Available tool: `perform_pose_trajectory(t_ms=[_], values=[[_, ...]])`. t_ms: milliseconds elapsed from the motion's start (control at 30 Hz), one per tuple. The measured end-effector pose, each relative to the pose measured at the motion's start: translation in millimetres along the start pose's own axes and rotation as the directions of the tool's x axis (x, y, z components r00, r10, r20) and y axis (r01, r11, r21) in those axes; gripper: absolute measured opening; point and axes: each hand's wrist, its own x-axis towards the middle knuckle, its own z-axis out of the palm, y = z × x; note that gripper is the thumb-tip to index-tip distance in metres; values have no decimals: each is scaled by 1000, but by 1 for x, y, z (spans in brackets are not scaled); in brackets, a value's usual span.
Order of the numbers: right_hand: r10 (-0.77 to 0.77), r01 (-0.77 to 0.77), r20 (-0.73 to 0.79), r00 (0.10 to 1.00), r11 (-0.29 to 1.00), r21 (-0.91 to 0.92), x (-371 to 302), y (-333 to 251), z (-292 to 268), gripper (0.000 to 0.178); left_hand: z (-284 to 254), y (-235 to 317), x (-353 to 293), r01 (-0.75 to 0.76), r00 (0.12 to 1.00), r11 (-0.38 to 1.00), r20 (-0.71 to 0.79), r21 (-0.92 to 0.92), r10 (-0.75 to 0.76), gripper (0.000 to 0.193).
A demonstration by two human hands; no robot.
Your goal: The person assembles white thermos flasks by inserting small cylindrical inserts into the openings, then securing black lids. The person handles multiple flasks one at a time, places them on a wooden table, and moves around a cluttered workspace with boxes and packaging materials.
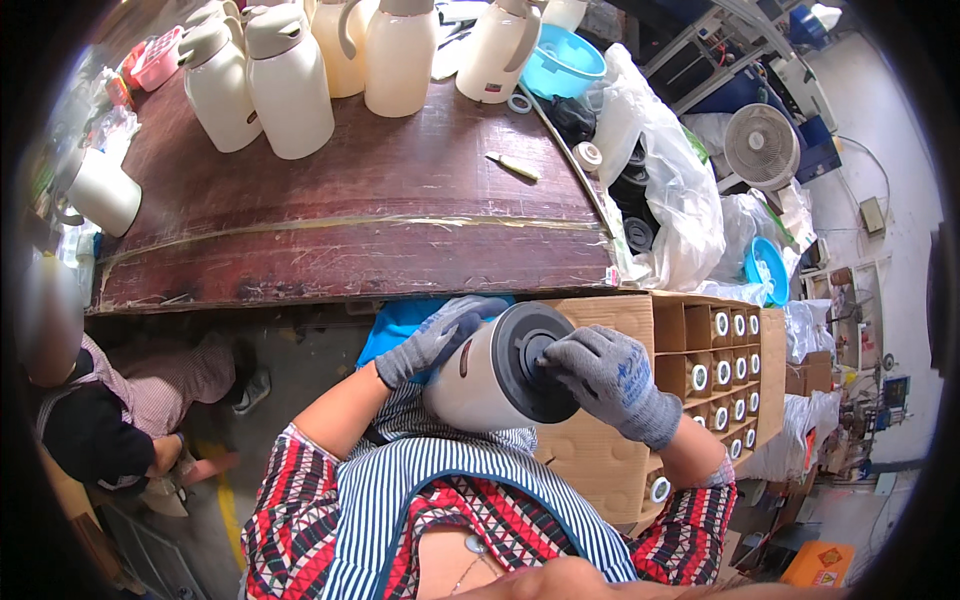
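A cream vacuum jug lies tilted across my lap, its dark grey base turned up and to the right. My left hand, in a grey knitted glove, lies along the jug's upper side and steadies it. My right hand, gloved alike, has its fingers bent together at the round cap in the middle of the base. The fingertips are partly hidden, but they seem to pinch the cap. A blue cloth shows beneath my left wrist.
Ahead stands a dark red table holding several cream jugs and a small knife. At my right is a divided carton of white-capped items. Plastic bags and a blue basin lie beyond. Another person sits at left.
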Motion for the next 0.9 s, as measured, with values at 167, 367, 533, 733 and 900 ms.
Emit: perform_pose_trajectory(t_ms=[167, 367, 533, 733, 900], values=[[327, -314, -159, 932, 944, 101, -27, -12, 25, 22, 23, -22, -15, 101, 994, 985, -53, 136, -94, 56], [506, -499, -225, 832, 862, 90, -41, -17, 37, 21, 35, 2, -33, 75, 968, 933, -252, 353, 18, 43], [702, -210, -224, 676, 475, 855, -76, 22, 41, 13, -26, -1, -32, 63, 985, 995, 155, 76, -74, 55], [804, -180, 37, 593, 87, 980, -106, 45, 142, 26, -28, -26, -71, 366, 931, 860, 161, -355, -329, 75], [757, 17, 65, 650, -100, 995, -122, 38, 174, 31, -1, -46, -90, 296, 939, 940, -126, -171, -319, 37]])
